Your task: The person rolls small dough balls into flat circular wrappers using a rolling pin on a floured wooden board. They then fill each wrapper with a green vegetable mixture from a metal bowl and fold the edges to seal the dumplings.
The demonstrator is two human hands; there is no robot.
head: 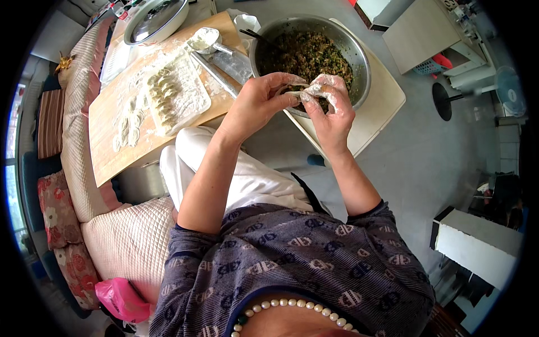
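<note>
Over the near edge of a steel bowl (365, 80) of chopped filling (324, 48), both hands hold one dumpling wrapper (294, 89) with some filling in it. My left hand (267, 94) grips its left side between thumb and fingers. The floury fingertips of my right hand (332, 99) pinch the wrapper's right end. Dark chopsticks (257, 35) lean in the bowl. To the left, a floured plastic tray (189, 94) holds a row of folded dumplings (162, 94). Several flattened dough pieces (130, 124) lie on the wooden board (105, 153) beside it.
A flour container with a scoop (205, 41) and a metal rolling pin or tube (214, 75) lie on the board. A lidded basin (158, 21) stands at the far left. The bowl rests on a pale table (385, 99). A quilted sofa (126, 236) lies left, a standing fan (442, 101) right.
</note>
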